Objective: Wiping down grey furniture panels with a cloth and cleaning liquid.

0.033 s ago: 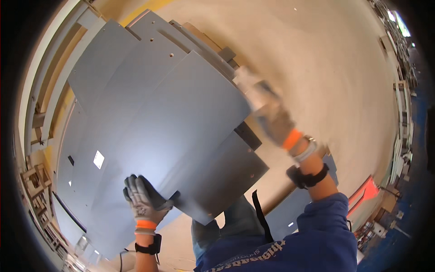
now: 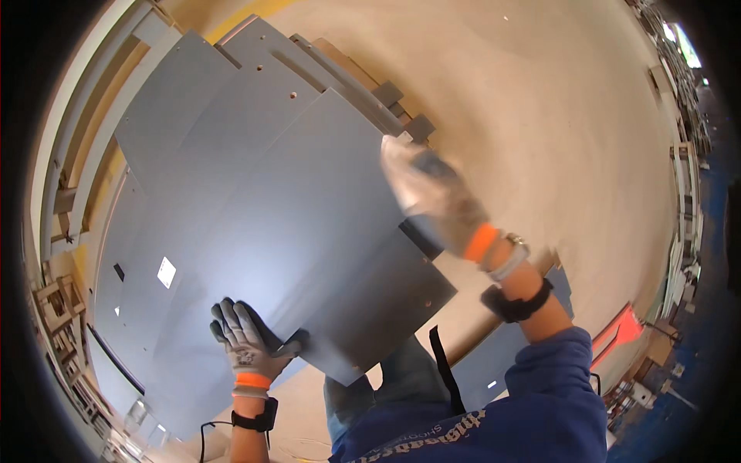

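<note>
A stack of large dark-grey flat panels (image 2: 231, 185) lies in front of me, its sheets overlapping out of line. My left hand (image 2: 245, 336), in a grey glove with an orange cuff, rests flat with fingers stretched on the near left part of the panels; its thumb points toward a corner of the nearest sheet. My right hand (image 2: 440, 193), also gloved, is at the right edge of the top panel. Motion smears its fingers, and a pale patch at their front may be glove or something held; I cannot tell which.
Another grey panel (image 2: 482, 363) lies low at my right, near a red tool-like object (image 2: 629, 328). Pale frames (image 2: 96, 116) curve along the left, with a wooden pallet (image 2: 62, 316) below. A white label (image 2: 167, 272) is on the panels. Dark blocks (image 2: 387, 94) jut from the stack's far right side.
My right hand has shifted a little left, onto the panel's right edge, uncovering a dark block beyond it. My left hand stays almost in place.
</note>
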The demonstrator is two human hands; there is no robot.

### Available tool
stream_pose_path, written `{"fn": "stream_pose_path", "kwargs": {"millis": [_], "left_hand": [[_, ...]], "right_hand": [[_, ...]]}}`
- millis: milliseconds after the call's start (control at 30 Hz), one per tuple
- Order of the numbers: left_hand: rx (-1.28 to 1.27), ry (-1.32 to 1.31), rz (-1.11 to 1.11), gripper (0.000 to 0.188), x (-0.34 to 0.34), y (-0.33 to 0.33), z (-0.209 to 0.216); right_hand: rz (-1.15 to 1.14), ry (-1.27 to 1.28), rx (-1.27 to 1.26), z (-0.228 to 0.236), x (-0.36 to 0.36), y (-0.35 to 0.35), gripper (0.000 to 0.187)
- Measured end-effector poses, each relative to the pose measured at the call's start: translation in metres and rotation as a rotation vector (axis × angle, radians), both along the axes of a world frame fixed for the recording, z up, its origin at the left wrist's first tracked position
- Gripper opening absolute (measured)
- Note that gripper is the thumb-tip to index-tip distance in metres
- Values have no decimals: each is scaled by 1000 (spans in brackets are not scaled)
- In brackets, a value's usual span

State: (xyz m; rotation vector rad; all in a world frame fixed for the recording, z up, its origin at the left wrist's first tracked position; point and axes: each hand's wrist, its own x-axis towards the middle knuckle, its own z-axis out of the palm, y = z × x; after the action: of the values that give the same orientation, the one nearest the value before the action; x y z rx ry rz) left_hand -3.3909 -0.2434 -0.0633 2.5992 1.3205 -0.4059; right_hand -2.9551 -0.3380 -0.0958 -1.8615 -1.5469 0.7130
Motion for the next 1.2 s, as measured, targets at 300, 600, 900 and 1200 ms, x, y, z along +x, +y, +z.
{"fn": "stream_pose_path", "kwargs": {"millis": [300,600,900,1200], "left_hand": [[63,-13,-100,130,-10,5,-23],[97,-116,-72,116,-20,2,-27],[52,-67,-89,125,-19,6,-26],[113,-82,-82,122,-20,3,-32]], "right_hand": [[-14,-679,19,-7,-31,192,66],[38,-531,-148,-10,-28,92,79],[-50,-509,-129,-3,-30,185,67],[-20,-714,-297,-1,-43,0,83]]}}
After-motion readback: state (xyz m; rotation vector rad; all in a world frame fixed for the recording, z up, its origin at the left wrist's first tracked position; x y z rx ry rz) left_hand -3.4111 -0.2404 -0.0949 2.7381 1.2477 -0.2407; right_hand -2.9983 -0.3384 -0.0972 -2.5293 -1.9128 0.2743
